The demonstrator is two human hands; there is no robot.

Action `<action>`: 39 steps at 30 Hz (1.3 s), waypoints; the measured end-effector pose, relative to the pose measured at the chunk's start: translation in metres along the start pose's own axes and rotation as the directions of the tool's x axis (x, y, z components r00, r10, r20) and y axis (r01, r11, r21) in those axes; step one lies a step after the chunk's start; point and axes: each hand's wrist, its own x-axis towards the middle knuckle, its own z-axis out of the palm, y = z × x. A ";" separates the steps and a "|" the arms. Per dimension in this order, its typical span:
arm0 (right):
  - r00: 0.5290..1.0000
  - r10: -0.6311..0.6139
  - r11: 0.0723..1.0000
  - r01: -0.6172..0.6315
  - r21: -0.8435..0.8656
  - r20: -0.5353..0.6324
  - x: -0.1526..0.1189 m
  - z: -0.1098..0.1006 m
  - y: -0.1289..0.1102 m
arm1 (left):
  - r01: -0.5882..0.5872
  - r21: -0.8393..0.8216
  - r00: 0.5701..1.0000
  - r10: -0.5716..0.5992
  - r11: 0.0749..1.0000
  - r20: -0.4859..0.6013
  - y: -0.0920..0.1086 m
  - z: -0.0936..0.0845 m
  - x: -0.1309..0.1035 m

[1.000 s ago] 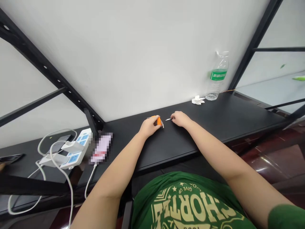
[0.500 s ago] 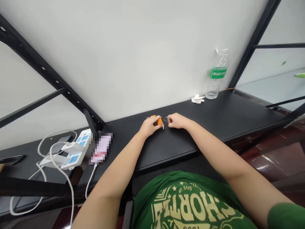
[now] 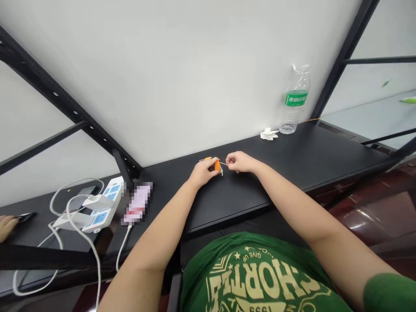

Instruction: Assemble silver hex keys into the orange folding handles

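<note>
My left hand (image 3: pixel 200 174) is closed around an orange hex key holder (image 3: pixel 217 165), held just over the black desk. Several silver hex keys (image 3: pixel 221 171) stick out from its right side, and their short ends point down. Between the fingertips of my right hand (image 3: pixel 239 162) is a thin hex key (image 3: pixel 223 163). Its far end reaches the holder's right side; whether it sits in a slot is too small to tell. My left fingers cover part of the holder.
Crumpled white tissue (image 3: pixel 269 134) and a clear bottle (image 3: pixel 294 104) stand by the wall on the right. A phone (image 3: pixel 139 203) on a white cable and a power strip (image 3: pixel 108 203) lie left. Another person's hand (image 3: pixel 7 226) shows at the far left edge.
My right hand has shifted slightly left, bringing its hex key up to the holder. My left hand stays almost still. Another person's hand has come further into view at far left.
</note>
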 end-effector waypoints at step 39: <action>0.998 0.058 0.976 -0.062 0.210 0.027 -0.004 -0.005 -0.008 | -0.060 -0.090 0.998 0.057 0.994 -0.036 -0.005 0.004 0.001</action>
